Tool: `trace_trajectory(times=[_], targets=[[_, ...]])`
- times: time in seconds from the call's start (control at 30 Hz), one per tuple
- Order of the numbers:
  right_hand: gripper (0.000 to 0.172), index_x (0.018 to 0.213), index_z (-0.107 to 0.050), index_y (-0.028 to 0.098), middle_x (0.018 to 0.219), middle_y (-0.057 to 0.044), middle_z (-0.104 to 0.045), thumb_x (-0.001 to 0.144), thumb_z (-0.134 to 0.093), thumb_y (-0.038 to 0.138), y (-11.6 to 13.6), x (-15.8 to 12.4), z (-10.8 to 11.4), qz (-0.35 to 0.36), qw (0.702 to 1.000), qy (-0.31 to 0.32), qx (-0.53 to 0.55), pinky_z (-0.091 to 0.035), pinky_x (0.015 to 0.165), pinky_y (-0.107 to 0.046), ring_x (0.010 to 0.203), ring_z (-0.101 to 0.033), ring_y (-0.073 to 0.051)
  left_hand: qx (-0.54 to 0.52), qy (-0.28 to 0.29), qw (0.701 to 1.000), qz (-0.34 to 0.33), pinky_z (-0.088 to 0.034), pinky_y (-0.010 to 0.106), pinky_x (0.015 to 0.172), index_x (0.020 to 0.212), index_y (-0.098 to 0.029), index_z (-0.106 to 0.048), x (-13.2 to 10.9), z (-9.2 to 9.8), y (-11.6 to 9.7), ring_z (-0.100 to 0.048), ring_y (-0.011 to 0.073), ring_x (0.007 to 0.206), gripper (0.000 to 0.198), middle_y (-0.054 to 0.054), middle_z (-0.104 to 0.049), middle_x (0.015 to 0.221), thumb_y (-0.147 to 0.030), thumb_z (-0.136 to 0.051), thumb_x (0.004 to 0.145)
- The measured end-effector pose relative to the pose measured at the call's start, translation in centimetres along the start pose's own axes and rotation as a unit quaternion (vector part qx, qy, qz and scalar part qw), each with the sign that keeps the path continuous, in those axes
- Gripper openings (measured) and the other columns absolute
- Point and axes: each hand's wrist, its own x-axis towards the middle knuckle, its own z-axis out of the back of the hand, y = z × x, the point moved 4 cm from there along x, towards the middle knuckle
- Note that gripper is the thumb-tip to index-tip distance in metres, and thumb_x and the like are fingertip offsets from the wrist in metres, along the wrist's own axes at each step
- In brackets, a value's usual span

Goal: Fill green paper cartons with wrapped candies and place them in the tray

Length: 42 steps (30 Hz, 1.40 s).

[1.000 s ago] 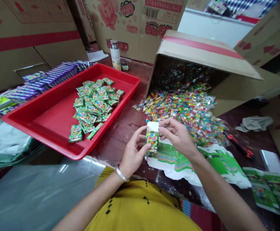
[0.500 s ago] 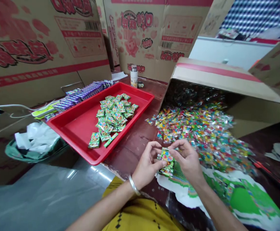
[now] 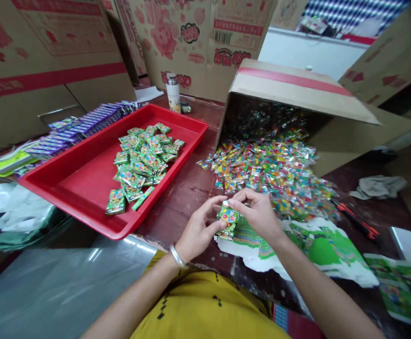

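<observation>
My left hand (image 3: pixel 197 231) is closed around a small green printed candy box (image 3: pixel 228 220), held upright near the table's front edge. At the box's top end, my right hand (image 3: pixel 259 215) pinches the white flap between thumb and fingers. Under and beside my right hand lie flat green cartons (image 3: pixel 250 235) on white paper. Just beyond both hands spreads a heap of small clear-wrapped colourful candies (image 3: pixel 262 165), spilling from a cardboard box (image 3: pixel 286 84) on its side. To the left, a red tray (image 3: pixel 81 176) holds a pile of similar green boxes (image 3: pixel 143 162).
Purple boxes (image 3: pixel 81 129) stand in a row behind the tray. A flask (image 3: pixel 173 94) stands at the back. On the right lie red-handled scissors (image 3: pixel 359 221), a grey cloth (image 3: pixel 378 186) and green packaging (image 3: pixel 399 287). A green-rimmed bin with white plastic (image 3: pixel 11 207) sits at left.
The view has shifted right and down, so things appear further left and higher. My right fingers have moved onto the top flap of the box; my left hand keeps its hold.
</observation>
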Motion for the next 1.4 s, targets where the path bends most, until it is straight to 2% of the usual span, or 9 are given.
trace_trajectory(times=[0.3, 0.4, 0.53, 0.6, 0.67, 0.8, 0.97, 1.2, 1.4], targets=[[0.012, 0.088, -0.071, 0.021, 0.097, -0.005, -0.070, 0.087, -0.066, 0.033, 0.3, -0.9, 0.0, 0.017, 0.997, 0.078, -0.015, -0.052, 0.079, -0.033, 0.094, -0.064, -0.021, 0.014, -0.014, 1.000, 0.003, -0.051, 0.028, 0.080, 0.119, -0.020, -0.053, 0.3, 0.0, 0.1, -0.063, 0.0183, 0.093, 0.036, 0.005, -0.065, 0.102, -0.026, -0.065, 0.086], [0.028, 0.110, -0.067, 0.024, 0.108, -0.007, -0.069, 0.085, -0.067, 0.038, 0.0, -0.4, 2.6, -0.017, 0.999, 0.043, -0.004, -0.054, 0.069, -0.031, 0.097, -0.065, -0.022, 0.150, -0.116, 0.980, -0.056, -0.053, 0.030, 0.080, 0.121, -0.023, -0.055, 0.2, 3.7, -2.6, -0.065, 0.0181, 0.092, 0.030, 0.005, -0.064, 0.108, -0.025, -0.058, 0.091], [0.022, 0.100, -0.069, 0.022, 0.090, -0.006, -0.071, 0.088, -0.060, 0.039, -2.2, 0.0, 8.1, -0.016, 0.983, -0.106, -0.149, -0.050, 0.061, -0.030, 0.082, -0.066, -0.022, 0.466, -0.361, 0.801, -0.102, -0.051, 0.043, 0.091, 0.127, -0.024, -0.057, -0.9, 13.3, -8.3, -0.063, 0.0234, 0.096, 0.041, 0.007, -0.061, 0.116, -0.024, -0.064, 0.087], [0.015, 0.087, -0.070, 0.021, 0.080, -0.004, -0.071, 0.086, -0.062, 0.034, -3.9, -0.1, 9.1, -0.018, 0.961, -0.079, -0.265, -0.046, 0.061, -0.030, 0.071, -0.065, -0.020, 0.564, -0.395, 0.723, -0.061, -0.044, 0.060, 0.098, 0.136, -0.023, -0.051, -1.0, 16.7, -9.8, -0.058, 0.0353, 0.111, 0.058, 0.008, -0.060, 0.119, -0.023, -0.070, 0.082], [0.013, 0.080, -0.070, 0.022, 0.075, -0.002, -0.070, 0.086, -0.062, 0.030, -5.2, -0.1, 8.7, -0.015, 0.939, -0.027, -0.343, -0.043, 0.060, -0.030, 0.065, -0.062, -0.018, 0.601, -0.375, 0.702, -0.073, -0.035, 0.067, 0.105, 0.148, -0.022, -0.035, -0.8, 17.2, -9.8, -0.046, 0.0442, 0.127, 0.080, 0.012, -0.052, 0.134, -0.023, -0.073, 0.079], [0.018, 0.081, -0.071, 0.024, 0.080, -0.001, -0.069, 0.091, -0.058, 0.031, -6.0, 0.0, 5.0, 0.017, 0.924, 0.083, -0.373, -0.043, 0.063, -0.029, 0.067, -0.061, -0.017, 0.545, -0.244, 0.785, -0.165, -0.033, 0.052, 0.115, 0.148, -0.021, -0.031, -0.1, 10.2, -5.0, -0.043, 0.0344, 0.135, 0.077, 0.014, -0.045, 0.146, -0.032, -0.071, 0.083], [0.022, 0.101, -0.074, 0.025, 0.105, -0.009, -0.067, 0.093, -0.057, 0.037, -5.4, 0.7, 0.2, 0.064, 0.894, 0.118, -0.427, -0.047, 0.080, -0.036, 0.102, -0.059, -0.026, 0.516, -0.018, 0.855, -0.055, -0.027, 0.059, 0.115, 0.150, -0.020, -0.027, 0.3, 1.0, 3.9, -0.027, 0.0386, 0.145, 0.102, 0.019, -0.038, 0.151, -0.043, -0.083, 0.067], [0.013, 0.090, -0.074, 0.024, 0.102, -0.006, -0.069, 0.091, -0.061, 0.027, -4.1, 0.9, -0.8, 0.118, 0.926, 0.087, -0.348, -0.046, 0.089, -0.039, 0.102, -0.059, -0.025, 0.456, -0.060, 0.887, -0.036, -0.022, 0.056, 0.117, 0.146, -0.018, -0.033, -0.4, 1.1, 5.1, -0.025, 0.0377, 0.145, 0.101, 0.020, -0.041, 0.150, -0.035, -0.086, 0.062], [0.017, 0.085, -0.067, 0.021, 0.074, 0.000, -0.067, 0.091, -0.061, 0.036, -1.6, -0.4, 1.3, -0.011, 0.999, 0.027, -0.038, -0.051, 0.058, -0.028, 0.060, -0.065, -0.015, 0.090, -0.003, 0.995, 0.054, -0.049, 0.031, 0.077, 0.101, -0.016, -0.058, -0.4, 1.4, 2.7, -0.062, 0.0184, 0.084, 0.032, 0.004, -0.065, 0.093, -0.043, -0.067, 0.084]])
